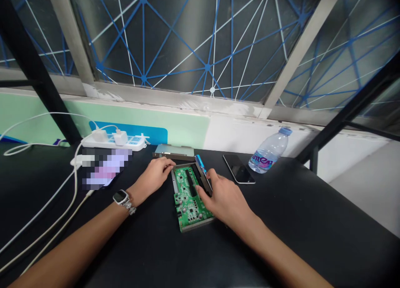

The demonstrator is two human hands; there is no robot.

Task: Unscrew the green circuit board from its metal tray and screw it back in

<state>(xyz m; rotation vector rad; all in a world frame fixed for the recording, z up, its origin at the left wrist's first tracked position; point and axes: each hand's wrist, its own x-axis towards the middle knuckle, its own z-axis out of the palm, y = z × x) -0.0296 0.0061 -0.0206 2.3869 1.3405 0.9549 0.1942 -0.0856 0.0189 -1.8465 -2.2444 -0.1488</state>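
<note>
A green circuit board [190, 209] in a metal frame lies on the black table, with long black connectors along its right part. My left hand [156, 174] is at its far left corner, fingers closed together on the frame's edge. Around the right side is my right hand [223, 194], thumb over the board and fingers bent along the outer edge. Just beyond the right fingers lies a blue tool [200, 164], partly hidden, its kind unclear. A flat metal cover or case [175, 151] rests behind the board.
A black phone [239, 169] and a tilted-looking water bottle [270, 151] are at the right. On the left, a white power strip [133, 143] with plugs and white cables [76, 184] lies near a blurred phone [108, 171]. Black metal posts [51, 83] flank the table [281, 229].
</note>
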